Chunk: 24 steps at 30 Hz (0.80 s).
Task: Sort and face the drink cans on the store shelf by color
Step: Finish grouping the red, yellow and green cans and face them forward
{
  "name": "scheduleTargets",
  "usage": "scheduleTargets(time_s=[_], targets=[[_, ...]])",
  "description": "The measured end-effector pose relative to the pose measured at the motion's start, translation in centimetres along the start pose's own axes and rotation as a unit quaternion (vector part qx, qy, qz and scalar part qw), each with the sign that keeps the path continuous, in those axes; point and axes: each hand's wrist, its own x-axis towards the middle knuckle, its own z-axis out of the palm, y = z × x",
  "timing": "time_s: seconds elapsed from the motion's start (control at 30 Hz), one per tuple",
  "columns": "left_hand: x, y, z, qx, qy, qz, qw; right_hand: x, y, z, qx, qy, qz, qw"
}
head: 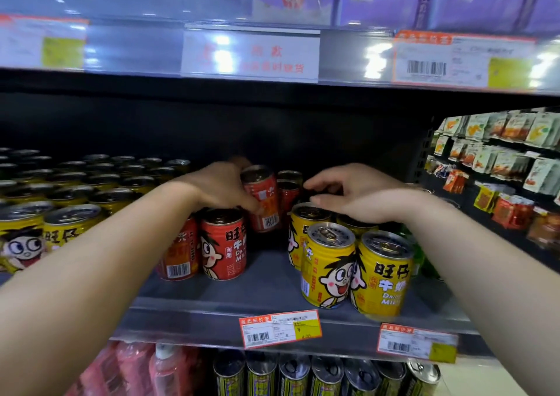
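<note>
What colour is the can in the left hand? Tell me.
Red can, gripped by the left hand; head view shows it.

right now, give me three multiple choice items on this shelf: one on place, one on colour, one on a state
1. Where do the two front yellow cans stand?
A. right of the front red cans
B. left of them
C. on the shelf above

2. What colour is the can in the left hand?
A. yellow
B. red
C. green

3. How is the right hand?
A. gripping a yellow can
B. pressing a price tag
C. holding nothing, fingers loosely curled above the cans

Answers:
1 A, a bare gap of shelf parts the red cans from the yellow ones to their right.
2 B, its label is red.
3 C, no can sits in its fingers.
</note>
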Motion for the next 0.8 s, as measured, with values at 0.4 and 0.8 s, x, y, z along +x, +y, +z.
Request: scheduleTargets(time_s=[0.4,0.8], targets=[[-1.2,1.6,0.9,0.17,-0.115,-0.035,0.978,-4.6,0.8,1.6,-0.018,-0.026,-0.04,0.999],[-5.2,5.9,5.1,0.07,0.043,0.132,0.988,-7.1,5.3,-0.3,0.006,0.049,-0.054,0.997]])
